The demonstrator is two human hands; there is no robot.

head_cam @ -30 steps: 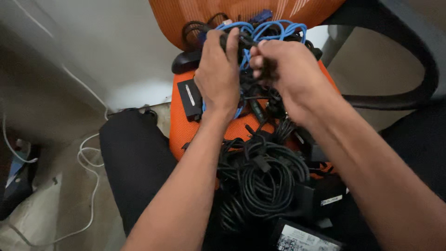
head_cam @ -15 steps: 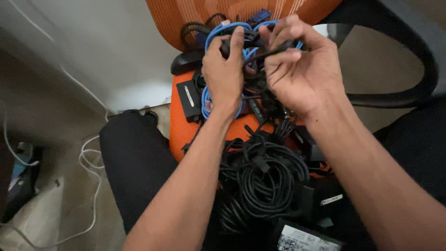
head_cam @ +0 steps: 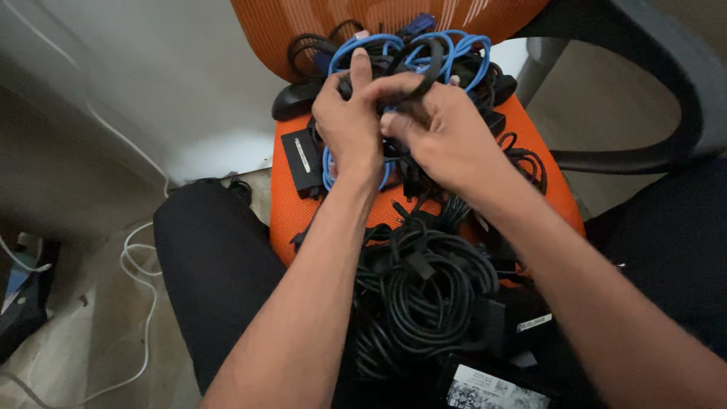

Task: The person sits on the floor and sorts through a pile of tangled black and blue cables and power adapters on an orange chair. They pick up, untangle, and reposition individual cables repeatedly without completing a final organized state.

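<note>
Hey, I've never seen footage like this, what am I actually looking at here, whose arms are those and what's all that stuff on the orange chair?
There is no machine here. The picture comes from a camera worn on a person's head, looking down, so the two bare arms are that person's own. Their left hand and right hand meet over an orange mesh chair seat heaped with cables. Both hands grip a black cable within the tangle, next to loops of blue cable. Nearer the camera lies a big coil of black cable. A small black box sits on the seat beside the left hand, and a white cord trails over the floor at the left.
</note>
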